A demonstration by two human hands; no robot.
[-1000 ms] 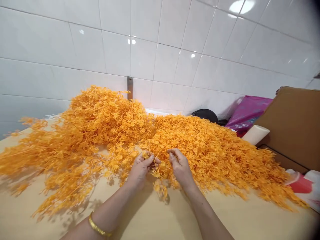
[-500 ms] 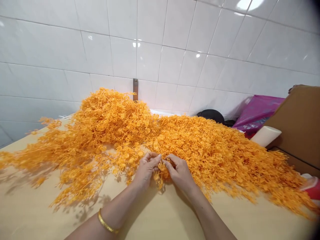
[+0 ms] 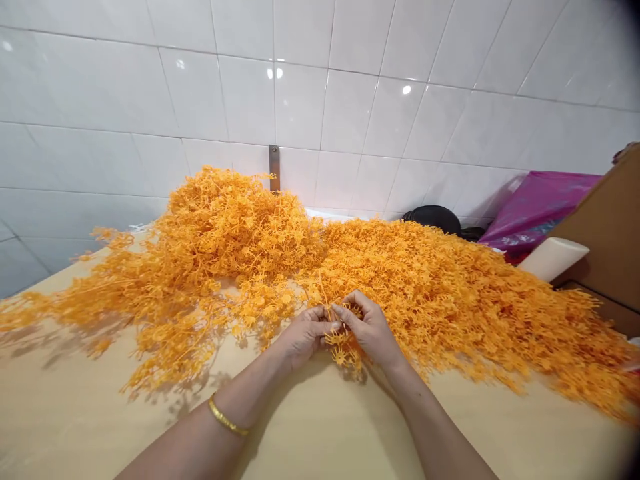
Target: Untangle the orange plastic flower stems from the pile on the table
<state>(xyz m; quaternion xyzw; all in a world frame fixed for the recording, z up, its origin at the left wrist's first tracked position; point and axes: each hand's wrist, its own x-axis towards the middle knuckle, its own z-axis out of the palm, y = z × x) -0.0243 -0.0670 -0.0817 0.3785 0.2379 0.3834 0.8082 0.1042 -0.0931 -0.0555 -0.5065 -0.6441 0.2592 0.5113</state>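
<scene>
Orange artificial flower sprigs lie in two big heaps, a left pile and a right pile. At the front of them, my left hand pinches the stem of a small orange flower sprig between thumb and fingers. My right hand is closed on the same sprig just above, its thumb and index finger nearly touching the left thumb. The sprig's blossoms hang below the fingers, over the table. Part of the stem is hidden by my fingers.
The pale wooden table meets a white tiled wall with a metal strip. At the right back are a black round object, a purple bag, a cream-coloured cylinder and a cardboard box.
Both hands have shifted slightly to the right in view, with the right fingers now higher on the stem, closer to the left thumb. The camera view has tilted a little.
</scene>
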